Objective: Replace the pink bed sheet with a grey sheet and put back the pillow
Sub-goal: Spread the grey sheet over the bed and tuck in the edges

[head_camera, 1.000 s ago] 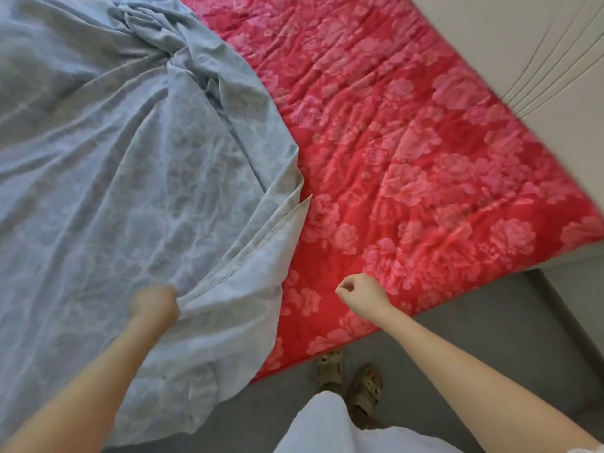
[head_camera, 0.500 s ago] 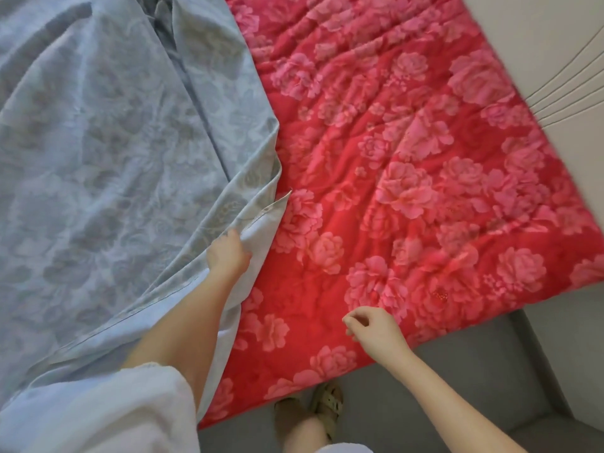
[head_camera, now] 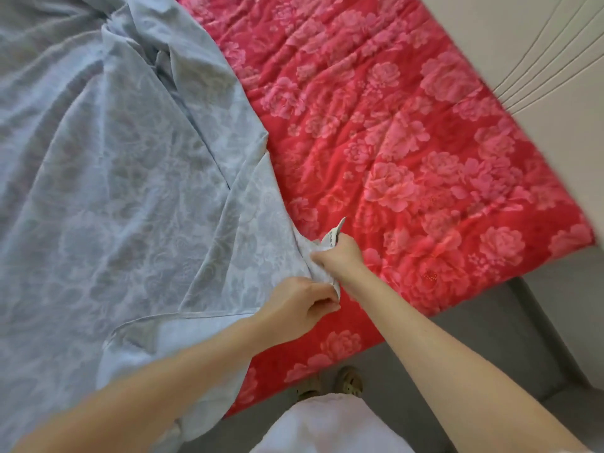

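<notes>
The grey sheet [head_camera: 130, 191] lay bunched over the left part of the bed, its folds running from the far left down to one corner at the near edge. Both hands met at that corner. The left grip [head_camera: 299, 305] was clenched on the hem from below, fingers curled round the cloth. The right grip [head_camera: 340, 256] pinched the corner just beyond it, with the tip and a small label sticking up past the knuckles. The two were nearly touching.

From the hands, the bulk of the sheet spread left and away. The bare red flowered bedding [head_camera: 408, 158] lay right and away, its long side running off toward the wall [head_camera: 523, 44]. The right grip was nearer that uncovered side, so I judged it the better one to carry the corner across toward the near right corner by the floor [head_camera: 457, 338].

Counted: one grey sheet, one red bedding, two hands, two sandals [head_camera: 348, 384]. No pillow was in view
</notes>
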### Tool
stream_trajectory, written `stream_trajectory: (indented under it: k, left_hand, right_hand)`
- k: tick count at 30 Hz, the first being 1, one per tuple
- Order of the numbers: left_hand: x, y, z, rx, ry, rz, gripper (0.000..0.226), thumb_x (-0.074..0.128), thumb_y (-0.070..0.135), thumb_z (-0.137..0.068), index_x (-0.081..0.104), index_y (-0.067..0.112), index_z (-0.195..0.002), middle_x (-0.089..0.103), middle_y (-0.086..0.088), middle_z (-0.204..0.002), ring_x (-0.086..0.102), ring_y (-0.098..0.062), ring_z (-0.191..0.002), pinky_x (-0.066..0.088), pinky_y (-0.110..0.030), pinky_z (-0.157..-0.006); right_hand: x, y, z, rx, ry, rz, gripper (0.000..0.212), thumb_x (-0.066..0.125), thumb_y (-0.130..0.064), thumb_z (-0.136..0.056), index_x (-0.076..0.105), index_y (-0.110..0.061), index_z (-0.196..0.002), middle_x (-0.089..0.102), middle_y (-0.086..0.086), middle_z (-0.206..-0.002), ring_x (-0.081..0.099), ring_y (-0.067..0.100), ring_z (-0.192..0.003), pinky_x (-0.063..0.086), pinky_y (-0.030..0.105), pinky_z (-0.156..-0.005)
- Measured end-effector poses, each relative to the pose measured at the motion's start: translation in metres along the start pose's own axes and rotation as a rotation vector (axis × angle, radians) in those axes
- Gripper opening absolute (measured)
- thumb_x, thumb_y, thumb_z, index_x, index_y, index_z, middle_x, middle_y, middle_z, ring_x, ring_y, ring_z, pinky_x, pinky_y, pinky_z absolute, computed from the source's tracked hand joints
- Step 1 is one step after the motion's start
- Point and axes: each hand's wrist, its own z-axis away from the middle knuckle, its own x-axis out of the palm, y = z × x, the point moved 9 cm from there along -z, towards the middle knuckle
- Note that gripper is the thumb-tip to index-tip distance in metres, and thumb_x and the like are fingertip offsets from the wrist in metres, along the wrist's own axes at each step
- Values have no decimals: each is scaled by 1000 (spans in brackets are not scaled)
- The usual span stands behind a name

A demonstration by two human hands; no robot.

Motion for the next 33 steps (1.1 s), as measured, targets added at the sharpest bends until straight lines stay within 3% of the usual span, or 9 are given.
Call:
stream_trajectory:
  k: [5, 8, 11, 15, 18, 23, 27, 30, 33]
  left_hand:
    - [-10, 7, -22, -71, -146, -147, 19, 55, 17, -92, 73, 14, -95, 74, 2, -86, 67, -17, -74, 53, -31, -69]
    - [-59, 17, -56, -188, 153, -129, 14, 58, 14, -91, 70, 8, -90, 71, -3, -84, 65, -21, -75, 51, -30, -69]
    - [-97, 51, -103, -148, 399, -183, 13, 62, 17, -88, 62, 8, -97, 66, -6, -92, 61, -27, -86, 46, -37, -77]
    - [-61, 110, -189, 8, 89, -433, 61, 59, 23, -91, 31, 21, -145, 35, -6, -146, 29, -27, -134, 23, -33, -108]
    - [-21, 154, -237, 178, -48, -606, 73, 61, 29, -88, 21, 27, -149, 25, -2, -154, 20, -26, -140, 21, -38, -111]
    - [39, 190, -294, 89, -246, -671, 92, 68, 44, -80, 10, 34, -150, 17, 1, -157, 11, -26, -145, 15, -47, -115]
    - [99, 215, -320, 54, -492, -693, 97, 71, 53, -71, 14, 39, -148, 23, 6, -155, 14, -21, -145, 4, -50, -116]
    - [155, 211, -312, -171, -857, -415, 87, 75, 46, -68, 31, 39, -142, 35, 8, -149, 31, -19, -137, 15, -45, -117]
    - [190, 223, -304, -315, -1009, -109, 72, 72, 38, -78, 36, 36, -140, 42, 14, -136, 34, -10, -127, 25, -29, -107]
  right_hand:
    - [-104, -19, 43, -269, 416, -16, 30, 53, 3, -79, 58, -24, -66, 49, -12, -59, 43, 6, -53, 34, 22, -51]
    - [-173, -20, 90, -358, 579, 114, 45, 44, 16, -70, 70, -11, -95, 62, -8, -84, 57, 10, -79, 48, 28, -68]
    - [-233, -5, 131, -373, 725, 145, 54, 42, 19, -63, 70, -11, -99, 66, -6, -92, 59, 15, -86, 49, 31, -75]
    - [-308, 27, 181, -377, 852, 41, 63, 42, 20, -64, 68, -19, -105, 67, -15, -94, 63, 12, -95, 48, 28, -82]
    - [-357, 57, 210, -340, 909, -116, 61, 43, 20, -68, 68, -18, -108, 69, -13, -93, 65, 8, -90, 52, 27, -77]
    - [-418, 116, 229, -260, 832, -408, 51, 51, 20, -75, 70, -24, -94, 71, -6, -88, 66, -3, -73, 52, 16, -65]
    - [-454, 157, 221, -262, 573, -603, 10, 79, -30, -72, 77, -23, -79, 74, -1, -82, 68, 11, -78, 51, 25, -76]
    - [-479, 189, 209, -232, 483, -728, 61, 85, -66, -32, 77, -19, -71, 74, 1, -79, 70, 12, -75, 55, 21, -70]
    - [-499, 209, 192, -201, 437, -798, 66, 85, -69, -28, 77, -18, -69, 73, 2, -81, 69, 13, -77, 56, 22, -73]
